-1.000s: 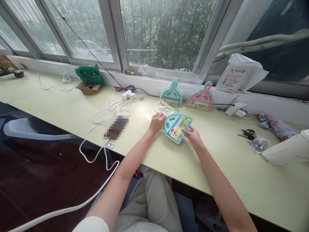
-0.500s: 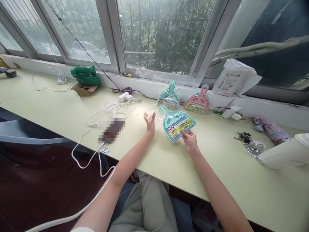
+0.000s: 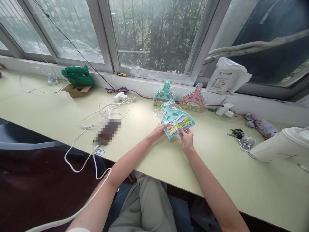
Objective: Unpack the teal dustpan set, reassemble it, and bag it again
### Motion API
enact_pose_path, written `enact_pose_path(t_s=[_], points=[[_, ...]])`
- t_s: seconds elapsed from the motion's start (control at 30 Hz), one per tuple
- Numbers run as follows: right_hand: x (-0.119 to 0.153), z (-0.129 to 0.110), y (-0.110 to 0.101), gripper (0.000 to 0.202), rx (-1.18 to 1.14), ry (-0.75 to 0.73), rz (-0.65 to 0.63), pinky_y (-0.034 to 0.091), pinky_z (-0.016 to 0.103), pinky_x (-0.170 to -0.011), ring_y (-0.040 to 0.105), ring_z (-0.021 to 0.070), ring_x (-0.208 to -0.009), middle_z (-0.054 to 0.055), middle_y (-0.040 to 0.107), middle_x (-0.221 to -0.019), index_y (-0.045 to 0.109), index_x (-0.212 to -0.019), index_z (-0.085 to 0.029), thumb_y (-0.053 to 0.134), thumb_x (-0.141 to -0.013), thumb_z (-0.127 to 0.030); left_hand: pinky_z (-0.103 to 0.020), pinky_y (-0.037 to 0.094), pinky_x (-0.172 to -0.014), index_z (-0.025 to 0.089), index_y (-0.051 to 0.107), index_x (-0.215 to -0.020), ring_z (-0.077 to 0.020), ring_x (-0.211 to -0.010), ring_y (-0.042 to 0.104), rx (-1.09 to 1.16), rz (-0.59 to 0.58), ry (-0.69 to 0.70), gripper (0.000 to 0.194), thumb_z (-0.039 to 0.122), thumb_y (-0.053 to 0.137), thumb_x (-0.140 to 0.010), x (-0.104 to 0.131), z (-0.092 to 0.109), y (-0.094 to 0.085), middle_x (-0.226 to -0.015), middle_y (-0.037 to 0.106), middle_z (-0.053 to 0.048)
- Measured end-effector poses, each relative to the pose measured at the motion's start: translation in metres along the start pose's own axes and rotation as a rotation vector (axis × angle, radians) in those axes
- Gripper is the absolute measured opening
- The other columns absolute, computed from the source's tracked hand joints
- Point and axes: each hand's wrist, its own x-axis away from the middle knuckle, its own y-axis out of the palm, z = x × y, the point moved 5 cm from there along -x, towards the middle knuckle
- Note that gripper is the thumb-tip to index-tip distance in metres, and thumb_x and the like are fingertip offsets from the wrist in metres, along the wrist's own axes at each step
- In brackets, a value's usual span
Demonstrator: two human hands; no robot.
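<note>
- Far left we pick up a bunched green bag (image 3: 78,75) at a cardboard box (image 3: 78,91) by the window sill.
- Moving right, we get a dark object (image 3: 107,132), blurred out, and beyond it white plugs (image 3: 118,97).
- Here's our left hand (image 3: 158,131), pinching the left edge of the set, thumb to the front!
- Just behind, a teal dustpan (image 3: 163,95) leans upright by the sill.
- Centre stage, we have the wrapped dustpan-and-brush set (image 3: 173,114), tilted over the pale table (image 3: 217,167), handle pointing away, label facing us; whether it touches the tabletop, we can't tell.
- Our right hand (image 3: 186,138) grips its lower edge, thumb across the front.
- Next we find a pink dustpan (image 3: 196,96), then a white packet (image 3: 220,80) up on the sill.
- Out right we close on keys (image 3: 238,134), a pinkish pouch (image 3: 264,126) and a tipped white cup (image 3: 270,148).
</note>
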Motion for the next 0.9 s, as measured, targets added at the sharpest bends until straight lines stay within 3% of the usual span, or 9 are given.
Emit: enact_pose_path(t_s=[0.23, 0.37, 0.43, 0.5, 0.57, 0.67, 0.77, 0.9], points=[[0.002, -0.003, -0.002, 0.046, -0.068, -0.050, 0.069, 0.055, 0.034, -0.092, 0.064, 0.0212, -0.107, 0.007, 0.069, -0.108, 0.061, -0.100, -0.020, 0.080, -0.060, -0.033, -0.045, 0.045, -0.101, 0.020, 0.057, -0.122, -0.0255, -0.112, 0.061, -0.078, -0.127, -0.156, 0.053, 0.034, 0.075, -0.074, 0.006, -0.017, 0.020, -0.125, 0.062, -0.011], [0.000, -0.003, 0.001, 0.045, -0.100, -0.007, 0.030, 0.055, 0.035, -0.093, 0.065, 0.0212, -0.105, 0.005, 0.070, -0.106, 0.061, -0.096, -0.020, 0.082, -0.058, -0.030, -0.042, 0.045, -0.101, 0.019, 0.061, -0.117, -0.0254, -0.115, 0.059, -0.006, 0.012, -0.009, 0.046, 0.046, 0.066, -0.079, 0.000, -0.008, 0.013, -0.125, 0.063, -0.010], [0.000, -0.003, 0.004, 0.043, -0.096, 0.035, -0.026, 0.056, 0.036, -0.091, 0.066, 0.0215, -0.102, 0.005, 0.070, -0.103, 0.062, -0.093, -0.020, 0.083, -0.057, -0.029, -0.042, 0.046, -0.099, 0.017, 0.064, -0.112, -0.0267, -0.112, 0.060, -0.030, 0.100, -0.014, 0.045, 0.047, 0.065, -0.078, -0.002, -0.003, 0.005, -0.119, 0.066, -0.010], [0.000, -0.005, 0.006, 0.041, -0.095, 0.064, -0.079, 0.057, 0.036, -0.090, 0.067, 0.0215, -0.100, 0.005, 0.071, -0.101, 0.063, -0.092, -0.020, 0.083, -0.057, -0.028, -0.044, 0.047, -0.096, 0.016, 0.064, -0.110, -0.0289, -0.111, 0.060, -0.095, 0.103, -0.074, 0.046, 0.047, 0.067, -0.076, -0.001, 0.001, 0.000, -0.116, 0.067, -0.010], [-0.001, -0.008, 0.006, 0.040, -0.106, 0.071, -0.107, 0.057, 0.035, -0.089, 0.067, 0.0212, -0.099, 0.005, 0.071, -0.101, 0.064, -0.092, -0.019, 0.083, -0.058, -0.028, -0.044, 0.046, -0.096, 0.017, 0.063, -0.115, -0.0302, -0.114, 0.058, -0.121, 0.024, -0.100, 0.052, 0.052, 0.064, -0.077, 0.002, 0.009, 0.001, -0.118, 0.066, -0.010], [-0.001, -0.013, 0.003, 0.041, -0.128, 0.056, -0.116, 0.056, 0.034, -0.090, 0.066, 0.0210, -0.101, 0.005, 0.070, -0.104, 0.065, -0.094, -0.019, 0.083, -0.059, -0.028, -0.044, 0.043, -0.100, 0.019, 0.056, -0.126, -0.0300, -0.121, 0.053, -0.007, -0.074, -0.017, 0.073, 0.074, 0.040, -0.080, 0.010, 0.029, 0.007, -0.127, 0.061, -0.011], [0.000, -0.015, 0.005, 0.040, -0.154, 0.046, -0.147, 0.055, 0.034, -0.090, 0.065, 0.0207, -0.102, 0.005, 0.070, -0.106, 0.066, -0.095, -0.019, 0.082, -0.060, -0.029, -0.045, 0.040, -0.102, 0.019, 0.049, -0.133, -0.0305, -0.126, 0.049, 0.174, -0.034, 0.110, 0.096, 0.087, 0.020, -0.073, 0.016, 0.051, 0.001, -0.134, 0.055, -0.013], [0.005, -0.010, 0.014, 0.040, -0.150, 0.102, -0.216, 0.056, 0.033, -0.085, 0.067, 0.0207, -0.094, 0.004, 0.072, -0.100, 0.069, -0.093, -0.019, 0.084, -0.058, -0.030, -0.045, 0.037, -0.105, 0.019, 0.048, -0.134, -0.0308, -0.130, 0.044, 0.326, -0.021, 0.206, 0.097, 0.088, 0.021, -0.071, 0.018, 0.068, -0.013, -0.136, 0.053, -0.012]])
